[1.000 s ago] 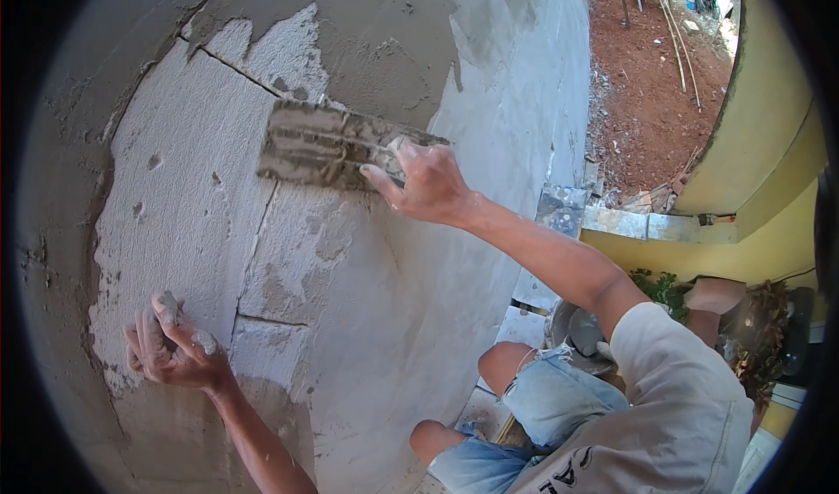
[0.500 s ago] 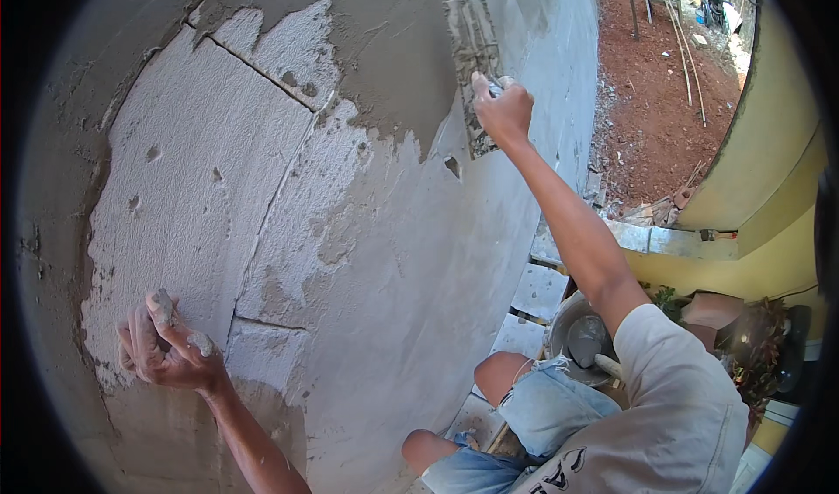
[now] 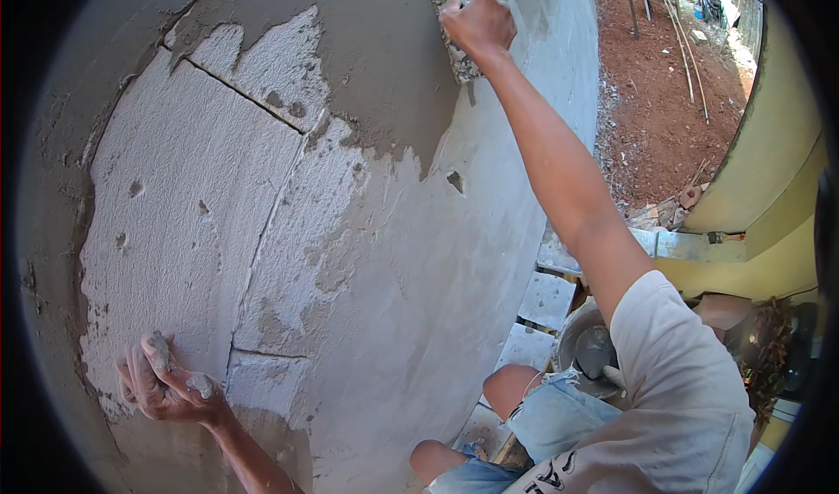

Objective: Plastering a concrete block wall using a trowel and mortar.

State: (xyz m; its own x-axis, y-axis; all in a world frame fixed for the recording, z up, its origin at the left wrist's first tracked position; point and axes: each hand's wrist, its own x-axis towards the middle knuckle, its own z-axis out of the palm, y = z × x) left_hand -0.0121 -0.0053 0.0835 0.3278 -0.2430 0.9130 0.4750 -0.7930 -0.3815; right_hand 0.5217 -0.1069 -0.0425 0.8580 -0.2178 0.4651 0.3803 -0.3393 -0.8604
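Observation:
High on the wall, my right hand (image 3: 481, 27) is closed round the handle of a plastering trowel (image 3: 463, 67). The trowel's long blade is smeared with mortar and lies along the wet grey plaster (image 3: 380, 66). My left hand (image 3: 166, 380) is low on the left, beside the bare white block surface (image 3: 166, 258). Its fingers are loosely bent and apart, with nothing seen in them, and mortar sticks to the thumb side. Whether its fingertips touch the wall I cannot tell. Dark joints run between the blocks, and ragged plaster borders the bare patch.
A bucket (image 3: 568, 350) with grey mortar and a smaller tool in it stands by my right knee. Pale slabs (image 3: 548, 300) run along the foot of the wall. Beyond are red soil (image 3: 669, 100), thin poles and a yellow curved wall (image 3: 773, 258). Potted plants stand lower right.
My right hand has moved the trowel up the wall and slightly left. My left hand stays near the same spot on the wall, while the view has shifted a little.

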